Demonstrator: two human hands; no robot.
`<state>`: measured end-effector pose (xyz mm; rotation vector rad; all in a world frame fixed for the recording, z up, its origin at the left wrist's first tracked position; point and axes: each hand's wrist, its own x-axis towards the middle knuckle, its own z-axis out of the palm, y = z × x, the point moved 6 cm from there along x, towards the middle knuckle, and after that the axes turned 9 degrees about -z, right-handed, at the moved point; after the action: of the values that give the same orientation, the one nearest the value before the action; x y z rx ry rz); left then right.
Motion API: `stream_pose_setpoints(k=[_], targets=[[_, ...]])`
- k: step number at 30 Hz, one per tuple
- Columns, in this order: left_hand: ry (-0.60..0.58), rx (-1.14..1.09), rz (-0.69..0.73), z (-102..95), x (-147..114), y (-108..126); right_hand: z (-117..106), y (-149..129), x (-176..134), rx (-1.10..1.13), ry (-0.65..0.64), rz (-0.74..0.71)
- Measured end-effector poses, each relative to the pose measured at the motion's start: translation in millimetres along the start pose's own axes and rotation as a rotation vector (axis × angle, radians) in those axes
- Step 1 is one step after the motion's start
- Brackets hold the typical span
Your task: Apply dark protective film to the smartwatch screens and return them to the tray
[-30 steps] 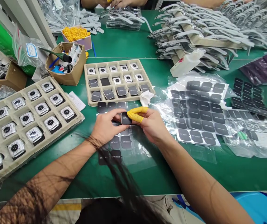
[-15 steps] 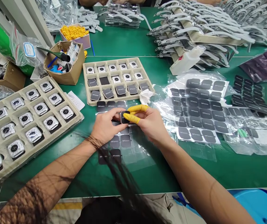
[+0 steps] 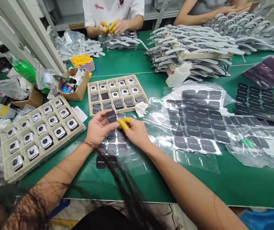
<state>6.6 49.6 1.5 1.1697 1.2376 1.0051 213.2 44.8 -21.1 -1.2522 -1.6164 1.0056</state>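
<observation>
A smartwatch body point(image 3: 112, 117) with a dark printed film on its face is held between the thumb and fingers of my left hand point(image 3: 97, 129). My right hand point(image 3: 137, 131) wears yellow finger cots; its fingers are pinched together just right of the watch, and what they hold, if anything, is hidden. Below both hands lies a clear sheet with dark square films point(image 3: 111, 149). Beyond them stands a compartment tray point(image 3: 140, 81) of watch bodies, some showing their sensor backs and others dark printed faces. One compartment holds only a dark square.
A second watch tray point(image 3: 66, 138) lies at left. Sheets of dark films point(image 3: 194, 143) spread over the right side. Farther back are stacked grey watch straps point(image 3: 189, 48), a white bottle point(image 3: 178, 75), a cardboard box point(image 3: 78, 92) and a person in a white shirt point(image 3: 113, 12).
The view has tilted up, bringing co-workers into sight. My right thumb has come off the watch face and the hand has shifted right of it; the printed film now shows. My left hand keeps hold.
</observation>
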Motion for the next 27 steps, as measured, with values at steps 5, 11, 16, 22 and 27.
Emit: stream_pose_setpoints(k=[5,11,16,22,27], targets=[[0.235,0.687,0.132,-25.8,68,61,24,-17,-4,-0.474,-0.261,-0.212],[0.264,1.164,-0.027,-10.5,138,86,27,-24,-3,-0.528,-0.306,-0.228],[-0.054,1.388,0.046,41.9,152,78,25,-26,-2,-0.500,-0.319,-0.236],[-0.082,1.350,-0.010,51.0,169,84,23,-23,-2,-0.438,-0.300,-0.236],[0.085,1.159,0.092,31.9,114,69,4,-24,-2,-0.206,0.013,-0.223]])
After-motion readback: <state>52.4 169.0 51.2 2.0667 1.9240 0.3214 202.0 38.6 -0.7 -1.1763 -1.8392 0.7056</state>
